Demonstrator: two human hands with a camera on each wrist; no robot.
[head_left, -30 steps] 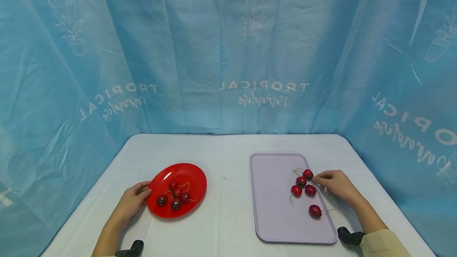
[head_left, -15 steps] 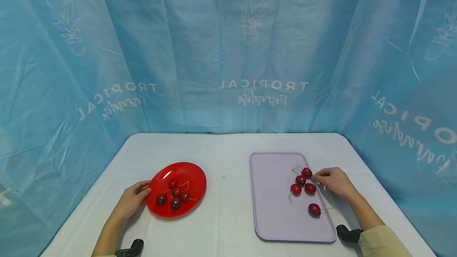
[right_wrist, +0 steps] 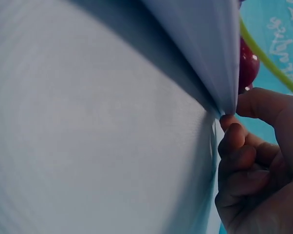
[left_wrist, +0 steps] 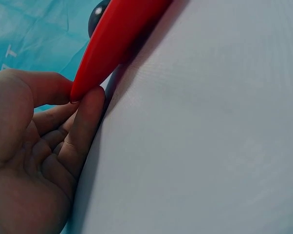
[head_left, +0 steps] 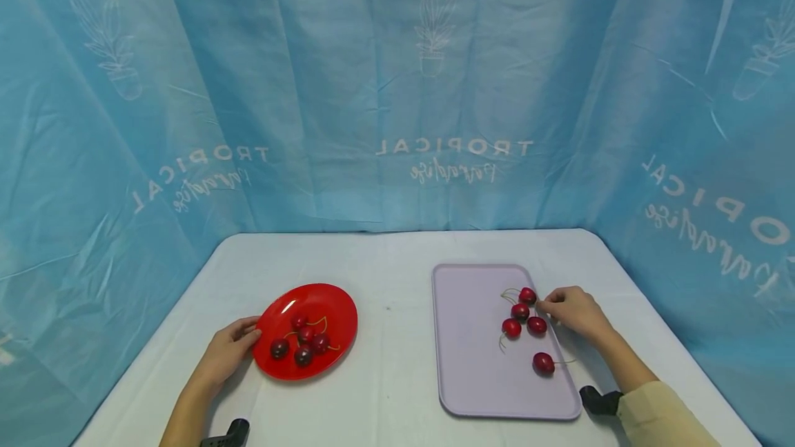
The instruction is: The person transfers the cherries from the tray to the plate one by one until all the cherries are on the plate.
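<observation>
On the left of the head view, a red plate carries several dark red cherries, some with stems. My left hand pinches its left rim; in the left wrist view the thumb lies on top and a finger beneath. A pale purple tray lies to the right, with several cherries near its right side. My right hand pinches the tray's right rim beside the upper cherries. From the right wrist, the thumb shows at the rim, with the other fingers curled below it.
A white cloth covers the table, which runs between plate and tray. Blue printed curtains stand behind and at both sides. One low cherry has its stem reaching over the tray's right rim.
The whole head view has shifted slightly. My right hand and the topmost cherry on the tray sit a little farther left and up. The left hand keeps its grip on the plate.
</observation>
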